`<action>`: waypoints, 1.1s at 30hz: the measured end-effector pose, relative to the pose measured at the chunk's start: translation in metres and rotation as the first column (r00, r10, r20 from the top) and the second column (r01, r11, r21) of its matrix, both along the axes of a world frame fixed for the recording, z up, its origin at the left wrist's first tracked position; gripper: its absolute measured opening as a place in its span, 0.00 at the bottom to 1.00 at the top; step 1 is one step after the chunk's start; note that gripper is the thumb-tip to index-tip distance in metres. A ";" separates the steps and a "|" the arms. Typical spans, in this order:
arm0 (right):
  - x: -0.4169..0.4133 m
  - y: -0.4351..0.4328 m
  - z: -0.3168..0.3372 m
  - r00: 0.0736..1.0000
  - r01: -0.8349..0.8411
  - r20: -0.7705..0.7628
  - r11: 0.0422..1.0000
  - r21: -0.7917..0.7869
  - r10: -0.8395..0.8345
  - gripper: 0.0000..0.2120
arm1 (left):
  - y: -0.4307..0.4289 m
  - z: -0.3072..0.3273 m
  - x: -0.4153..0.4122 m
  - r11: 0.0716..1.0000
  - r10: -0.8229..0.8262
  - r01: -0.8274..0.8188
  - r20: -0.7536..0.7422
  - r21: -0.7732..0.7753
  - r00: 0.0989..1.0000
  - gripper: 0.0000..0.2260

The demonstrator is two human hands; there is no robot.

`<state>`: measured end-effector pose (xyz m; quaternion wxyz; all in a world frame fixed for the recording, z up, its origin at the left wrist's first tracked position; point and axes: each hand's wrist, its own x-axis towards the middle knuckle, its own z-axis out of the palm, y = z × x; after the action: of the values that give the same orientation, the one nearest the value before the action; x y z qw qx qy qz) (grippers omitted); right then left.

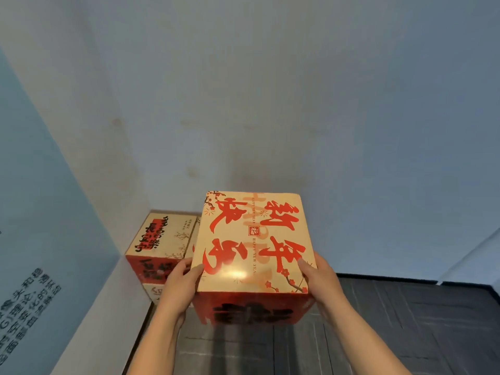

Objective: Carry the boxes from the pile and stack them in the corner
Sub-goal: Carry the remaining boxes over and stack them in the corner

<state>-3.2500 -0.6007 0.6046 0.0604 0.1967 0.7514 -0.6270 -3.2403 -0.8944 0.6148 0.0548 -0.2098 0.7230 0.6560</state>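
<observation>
I hold a tan and red gift box [253, 239] with large red characters on its lid, up in front of me. My left hand [180, 283] grips its left side with the thumb on the lid. My right hand [322, 282] grips the right side the same way. Behind it to the left, in the corner, stands a stack of similar boxes [159, 239], with at least two layers visible. The carried box hides part of that stack.
Pale walls [270, 104] meet at the corner behind the stack. A blue panel with printed text [32, 239] runs along the left. Dark tiled floor [392, 334] spreads to the right and below the box.
</observation>
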 end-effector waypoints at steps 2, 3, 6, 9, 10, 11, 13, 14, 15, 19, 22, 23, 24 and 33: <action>-0.028 -0.003 -0.011 0.998 0.054 0.029 0.998 0.007 -0.055 0.14 | -0.008 -0.017 -0.043 0.999 -0.047 0.047 0.055 0.003 0.997 0.09; -0.039 -0.002 -0.015 0.996 0.081 0.042 0.997 0.018 -0.082 0.14 | -0.010 -0.025 -0.060 0.997 -0.078 0.078 0.065 0.002 0.995 0.08; -0.066 0.006 -0.020 0.989 0.136 0.054 0.990 0.049 -0.138 0.13 | -0.002 -0.042 -0.106 0.991 -0.136 0.135 0.123 0.011 0.983 0.11; -0.095 0.020 -0.032 0.984 0.168 0.052 0.984 0.052 -0.171 0.14 | 0.015 -0.064 -0.143 0.985 -0.169 0.172 0.154 -0.007 0.973 0.12; -0.104 0.025 -0.038 0.982 0.176 0.055 0.983 0.052 -0.179 0.14 | 0.021 -0.073 -0.154 0.984 -0.173 0.178 0.168 -0.019 0.971 0.13; -0.113 0.030 -0.046 0.981 0.184 0.059 0.981 0.052 -0.187 0.14 | 0.029 -0.083 -0.164 0.982 -0.184 0.190 0.177 -0.020 0.967 0.14; -0.134 0.045 -0.072 0.977 0.198 0.069 0.979 0.056 -0.201 0.14 | 0.043 -0.110 -0.185 0.975 -0.203 0.217 0.185 -0.056 0.962 0.11; -0.144 0.053 -0.087 0.976 0.201 0.075 0.978 0.062 -0.205 0.14 | 0.052 -0.124 -0.196 0.972 -0.206 0.223 0.185 -0.079 0.961 0.11; -0.155 0.060 -0.105 0.974 0.203 0.083 0.977 0.067 -0.209 0.15 | 0.060 -0.141 -0.206 0.968 -0.206 0.228 0.190 -0.103 0.960 0.12; -0.193 0.091 -0.187 0.971 0.209 0.102 0.976 0.068 -0.215 0.14 | 0.088 -0.213 -0.243 0.941 -0.238 0.278 0.207 -0.193 0.949 0.14; -0.221 0.110 -0.244 0.971 0.207 0.107 0.976 0.063 -0.213 0.13 | 0.106 -0.261 -0.269 0.908 -0.281 0.326 0.194 -0.263 0.940 0.14; -0.229 0.115 -0.262 0.972 0.202 0.106 0.977 0.064 -0.208 0.13 | 0.110 -0.276 -0.278 0.902 -0.282 0.325 0.180 -0.283 0.942 0.15; -0.239 0.119 -0.280 0.974 0.194 0.103 0.979 0.067 -0.200 0.12 | 0.115 -0.290 -0.286 0.903 -0.275 0.311 0.158 -0.296 0.949 0.16; -0.304 0.139 -0.395 0.985 0.157 0.056 0.984 0.083 -0.161 0.12 | 0.133 -0.387 -0.345 0.826 -0.269 0.251 0.039 -0.505 0.962 0.18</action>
<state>-3.5544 -0.4617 0.2092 0.0260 0.2779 0.7549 -0.5935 -3.5851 -0.7610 0.2281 0.0742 -0.1052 0.8919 0.4334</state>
